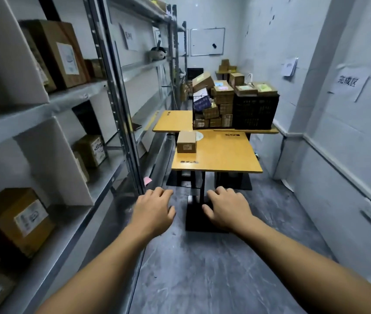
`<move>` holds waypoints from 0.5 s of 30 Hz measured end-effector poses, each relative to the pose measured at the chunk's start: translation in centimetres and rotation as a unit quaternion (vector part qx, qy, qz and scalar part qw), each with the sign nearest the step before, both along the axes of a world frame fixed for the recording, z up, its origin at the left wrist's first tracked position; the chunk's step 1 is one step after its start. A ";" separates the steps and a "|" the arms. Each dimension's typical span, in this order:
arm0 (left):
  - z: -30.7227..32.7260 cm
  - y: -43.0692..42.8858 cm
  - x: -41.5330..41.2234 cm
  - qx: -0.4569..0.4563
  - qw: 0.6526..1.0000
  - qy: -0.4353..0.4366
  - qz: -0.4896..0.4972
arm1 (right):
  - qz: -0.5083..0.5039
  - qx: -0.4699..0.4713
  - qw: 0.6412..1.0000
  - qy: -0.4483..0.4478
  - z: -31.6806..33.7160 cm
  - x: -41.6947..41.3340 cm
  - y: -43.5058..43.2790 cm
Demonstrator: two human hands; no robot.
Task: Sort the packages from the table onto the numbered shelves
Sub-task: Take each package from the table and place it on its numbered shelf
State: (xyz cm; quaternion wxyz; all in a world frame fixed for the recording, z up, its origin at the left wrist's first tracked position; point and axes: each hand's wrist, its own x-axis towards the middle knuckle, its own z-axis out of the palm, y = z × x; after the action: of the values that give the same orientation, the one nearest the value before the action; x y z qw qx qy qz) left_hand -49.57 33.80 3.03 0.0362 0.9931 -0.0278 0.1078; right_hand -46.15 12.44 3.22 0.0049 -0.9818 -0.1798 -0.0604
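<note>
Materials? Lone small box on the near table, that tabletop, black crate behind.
Small brown box: cardboard, matte; crisp folded edges, paper label on front. Yellow-orange square tabletop: probably laminated board, smooth with slight sheen, thin paler edge; core unclear. Black lattice crate: likely moulded plastic, uniform grid-perforated walls.

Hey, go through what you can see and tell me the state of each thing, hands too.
Left hand grip: open, empty, over the floor.
Right hand grip: open, empty.
Small box: closed, upright, on the near table.
Box pile: stacked on the far table, top box tilted.
Black crate: upright, boxes resting on top.
Shelf boxes: upright, labels outward.
</note>
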 end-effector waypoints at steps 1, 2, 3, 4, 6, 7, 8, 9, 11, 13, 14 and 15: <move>-0.1 0.2 1.8 0.002 1.000 0.005 -0.006 | -0.012 0.004 1.000 0.004 -0.1 1.3 0.0; -0.3 0.3 3.4 0.004 1.000 0.014 -0.011 | -0.020 0.004 1.000 0.012 -0.3 2.4 -0.1; -0.5 0.2 4.9 0.005 1.000 0.021 -0.015 | -0.027 0.002 0.999 0.019 -0.5 3.6 -0.2; -0.8 0.2 6.3 0.004 0.999 0.023 -0.022 | -0.032 -0.001 0.999 0.022 -0.9 4.8 -0.4; -1.3 0.1 9.2 0.004 0.999 0.033 -0.033 | -0.049 -0.007 0.998 0.033 -1.3 7.4 -0.6; -1.6 0.0 10.8 0.001 0.999 0.038 -0.038 | -0.056 -0.007 0.998 0.040 -1.5 8.8 -0.7; -1.9 -0.1 12.5 -0.003 0.998 0.043 -0.041 | -0.061 -0.005 0.997 0.045 -1.6 10.1 -0.8; -2.0 -0.2 14.1 -0.007 0.998 0.047 -0.044 | -0.064 -0.002 0.997 0.050 -1.9 11.5 -1.0; -2.1 -0.7 17.3 -0.008 0.997 0.051 -0.051 | -0.066 0.001 0.996 0.054 -2.3 14.6 -1.3; -2.2 -1.3 21.0 0.001 0.998 0.044 -0.054 | -0.067 -0.001 0.996 0.054 -2.4 18.4 -1.6; -2.2 -1.5 23.1 0.000 0.998 0.040 -0.053 | -0.067 0.001 0.996 0.055 -2.4 20.4 -1.8; -2.2 -1.8 25.2 -0.004 0.998 0.036 -0.051 | -0.064 0.002 0.996 0.054 -2.4 22.5 -2.1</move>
State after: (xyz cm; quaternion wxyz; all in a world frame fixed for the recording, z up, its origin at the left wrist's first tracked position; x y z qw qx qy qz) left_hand -24.38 32.00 0.82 0.0468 0.9935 -0.0768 0.0697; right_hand -23.68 10.36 0.84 0.0130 -0.9932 -0.1154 -0.0079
